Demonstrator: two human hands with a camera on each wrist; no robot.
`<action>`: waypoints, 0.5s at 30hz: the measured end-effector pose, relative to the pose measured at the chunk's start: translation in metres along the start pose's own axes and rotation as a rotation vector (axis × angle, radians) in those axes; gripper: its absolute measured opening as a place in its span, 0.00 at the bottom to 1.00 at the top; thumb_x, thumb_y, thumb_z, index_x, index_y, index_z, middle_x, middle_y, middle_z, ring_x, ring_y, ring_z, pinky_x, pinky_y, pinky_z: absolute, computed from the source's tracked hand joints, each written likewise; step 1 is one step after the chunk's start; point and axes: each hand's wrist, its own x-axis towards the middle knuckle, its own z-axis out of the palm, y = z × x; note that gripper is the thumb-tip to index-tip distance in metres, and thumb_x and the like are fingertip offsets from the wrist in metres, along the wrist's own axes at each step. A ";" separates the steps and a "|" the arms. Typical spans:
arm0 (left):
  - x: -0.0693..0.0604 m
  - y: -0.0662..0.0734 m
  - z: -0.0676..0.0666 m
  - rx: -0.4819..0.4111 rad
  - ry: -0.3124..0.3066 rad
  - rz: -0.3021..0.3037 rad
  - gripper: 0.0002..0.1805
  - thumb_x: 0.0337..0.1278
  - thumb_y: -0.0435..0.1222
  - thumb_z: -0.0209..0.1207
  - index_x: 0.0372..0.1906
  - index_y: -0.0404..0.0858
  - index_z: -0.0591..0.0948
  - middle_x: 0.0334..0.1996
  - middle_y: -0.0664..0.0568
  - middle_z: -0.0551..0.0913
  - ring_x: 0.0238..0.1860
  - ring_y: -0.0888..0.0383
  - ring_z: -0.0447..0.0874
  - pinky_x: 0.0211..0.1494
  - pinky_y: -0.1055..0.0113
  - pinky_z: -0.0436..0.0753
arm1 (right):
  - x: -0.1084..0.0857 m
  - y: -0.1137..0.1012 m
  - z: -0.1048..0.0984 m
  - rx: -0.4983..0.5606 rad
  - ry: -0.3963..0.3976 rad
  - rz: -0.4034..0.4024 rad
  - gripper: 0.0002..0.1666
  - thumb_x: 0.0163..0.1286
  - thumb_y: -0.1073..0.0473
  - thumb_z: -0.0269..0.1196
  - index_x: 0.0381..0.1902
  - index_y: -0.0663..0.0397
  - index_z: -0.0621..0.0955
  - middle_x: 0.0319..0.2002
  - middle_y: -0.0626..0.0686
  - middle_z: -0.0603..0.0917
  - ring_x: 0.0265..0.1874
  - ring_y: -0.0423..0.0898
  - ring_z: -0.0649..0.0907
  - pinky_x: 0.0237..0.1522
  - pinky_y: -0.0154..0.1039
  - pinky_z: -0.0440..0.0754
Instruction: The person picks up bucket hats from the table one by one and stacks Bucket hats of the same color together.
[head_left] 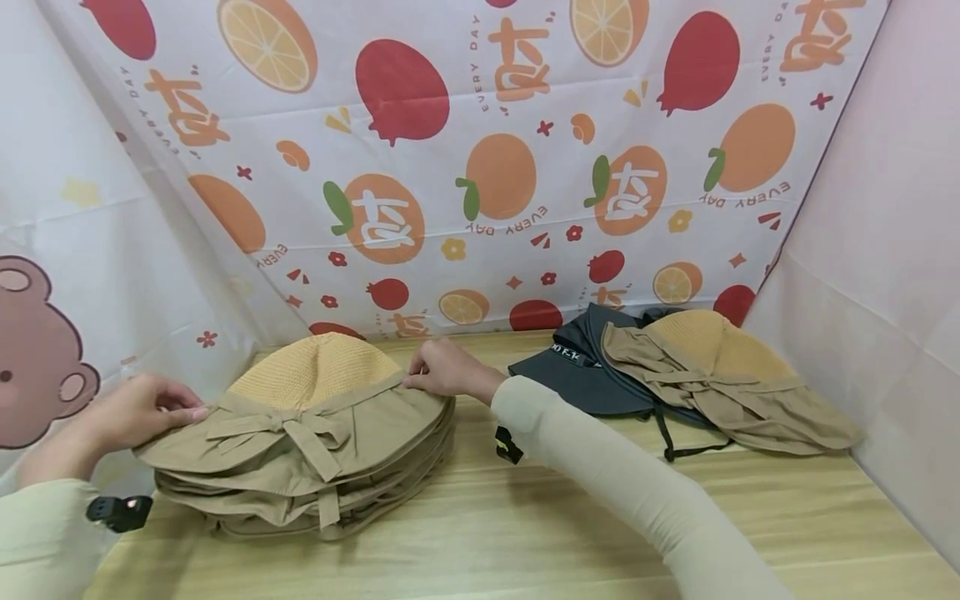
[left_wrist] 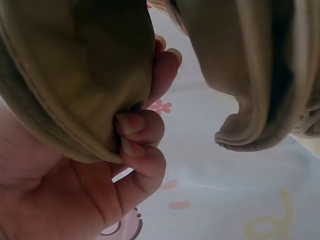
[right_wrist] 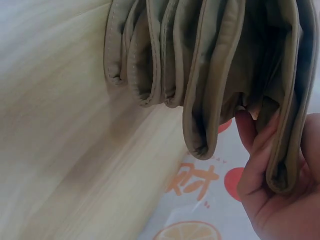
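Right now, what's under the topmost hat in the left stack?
More khaki brims, layered, above the wooden table. The topmost hat covers any crowns below; exact count unclear.

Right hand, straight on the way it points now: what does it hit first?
The right hand already grips the top hat's brim; straight on, leftward in the head view, it would likely meet the straw crown, though depth is unclear.
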 end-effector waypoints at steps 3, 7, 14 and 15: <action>0.000 0.001 0.000 -0.007 -0.050 -0.036 0.03 0.58 0.32 0.70 0.30 0.40 0.88 0.26 0.62 0.86 0.28 0.79 0.73 0.31 0.72 0.75 | -0.001 -0.002 -0.002 -0.008 0.008 -0.003 0.13 0.76 0.52 0.64 0.45 0.53 0.91 0.41 0.50 0.92 0.37 0.39 0.86 0.38 0.28 0.79; 0.000 0.006 -0.004 0.005 -0.135 -0.074 0.03 0.62 0.34 0.69 0.32 0.41 0.87 0.28 0.60 0.87 0.29 0.77 0.74 0.32 0.72 0.75 | -0.003 -0.007 -0.006 -0.029 0.024 -0.022 0.13 0.76 0.54 0.63 0.46 0.53 0.91 0.41 0.50 0.92 0.36 0.38 0.86 0.38 0.28 0.79; 0.006 0.027 -0.022 -0.029 -0.245 -0.098 0.20 0.58 0.31 0.70 0.51 0.23 0.80 0.38 0.36 0.88 0.38 0.46 0.88 0.36 0.62 0.85 | -0.008 -0.019 -0.021 -0.113 0.034 -0.068 0.13 0.76 0.56 0.63 0.52 0.54 0.88 0.46 0.51 0.92 0.45 0.43 0.89 0.48 0.34 0.85; 0.008 0.034 -0.025 -0.039 -0.241 -0.089 0.23 0.56 0.30 0.70 0.54 0.21 0.78 0.40 0.31 0.86 0.40 0.39 0.88 0.38 0.57 0.87 | -0.009 -0.021 -0.023 -0.123 0.022 -0.071 0.14 0.76 0.56 0.63 0.53 0.54 0.87 0.49 0.51 0.91 0.48 0.43 0.89 0.51 0.36 0.85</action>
